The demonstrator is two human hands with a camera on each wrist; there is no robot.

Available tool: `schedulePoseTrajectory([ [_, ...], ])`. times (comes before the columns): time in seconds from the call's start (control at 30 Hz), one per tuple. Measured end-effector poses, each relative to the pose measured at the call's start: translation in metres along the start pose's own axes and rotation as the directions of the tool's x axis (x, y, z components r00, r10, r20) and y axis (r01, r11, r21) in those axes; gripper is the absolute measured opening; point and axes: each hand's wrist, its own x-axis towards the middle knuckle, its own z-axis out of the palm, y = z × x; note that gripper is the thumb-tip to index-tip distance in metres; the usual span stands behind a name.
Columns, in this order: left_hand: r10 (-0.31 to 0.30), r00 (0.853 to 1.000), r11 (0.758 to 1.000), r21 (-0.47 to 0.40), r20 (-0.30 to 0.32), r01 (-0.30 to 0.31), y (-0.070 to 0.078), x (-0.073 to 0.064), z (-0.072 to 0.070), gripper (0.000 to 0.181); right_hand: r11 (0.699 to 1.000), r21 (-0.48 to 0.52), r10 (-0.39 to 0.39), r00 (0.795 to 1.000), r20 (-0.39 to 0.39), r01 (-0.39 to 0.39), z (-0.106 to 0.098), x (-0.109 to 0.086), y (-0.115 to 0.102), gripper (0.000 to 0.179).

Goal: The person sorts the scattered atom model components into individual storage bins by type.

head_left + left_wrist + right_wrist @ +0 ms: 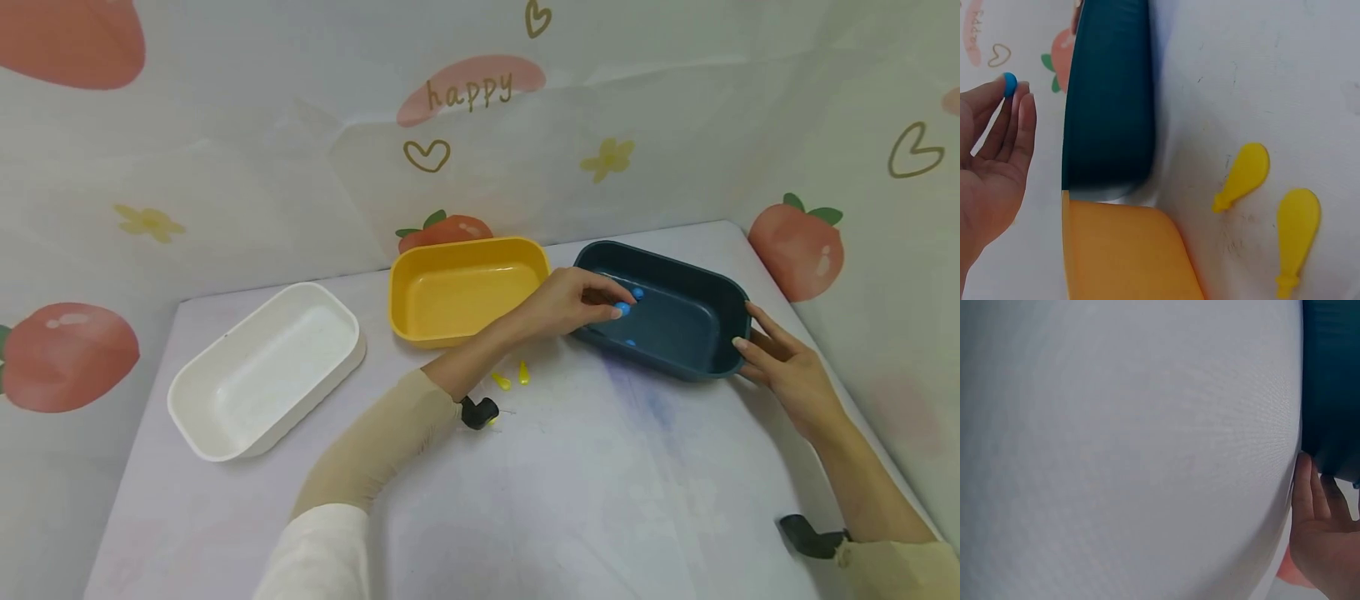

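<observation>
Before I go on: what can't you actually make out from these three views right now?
- Right hand, right wrist view: only part shows; the frame's edge cuts it, and the white table fills the view.
- Blue tray, left wrist view: only its outer wall shows, so its contents are hidden.
- Small blue pieces inside the tray, head view: too small to tell their shape.
- Left hand, head view: its fingertips partly cover the blue piece they pinch.

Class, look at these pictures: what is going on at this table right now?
A person sits at a table with three plastic tubs. The left hand pinches a small blue piece over the dark blue tub, where two more blue pieces lie. The right hand steadies that tub's end with straight fingers. Two yellow pieces lie on the table near the yellow tub. The white tub stands apart, untouched.
</observation>
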Motion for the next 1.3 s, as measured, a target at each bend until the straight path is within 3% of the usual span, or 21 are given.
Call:
schedulePoseTrajectory([
  [0.2, 0.013, 1.000, 1.000, -0.003, 0.001, -0.013, -0.003, 0.013, 0.003, 0.021, 1.000, -0.019, 0.010, 1.000, -0.008, -0.010, 0.000, 0.000, 0.000, 0.064],
  [0.37, -0.019, 1.000, 1.000, 0.015, 0.008, 0.019, -0.005, 0.025, 0.005, 0.024, 0.999, -0.020, 0.028, 1.000, -0.011, -0.028, 0.000, 0.001, -0.001, 0.065],
  [0.73, -0.073, 0.997, 0.983, 0.171, 0.014, 0.069, -0.014, 0.052, 0.011, 0.025, 1.000, -0.007, 0.007, 1.000, -0.009, -0.007, 0.000, 0.001, 0.001, 0.063],
  [1.1, -0.188, 0.981, 0.956, 0.237, 0.053, 0.170, -0.023, 0.070, 0.032, 0.020, 0.996, -0.082, 0.044, 0.998, -0.041, -0.047, 0.002, 0.000, 0.004, 0.065],
  [1.3, -0.273, 0.962, 0.930, 0.254, -0.008, 0.266, -0.023, 0.075, 0.033, 0.016, 0.998, -0.053, 0.031, 0.999, -0.033, -0.033, 0.001, 0.002, 0.001, 0.064],
])
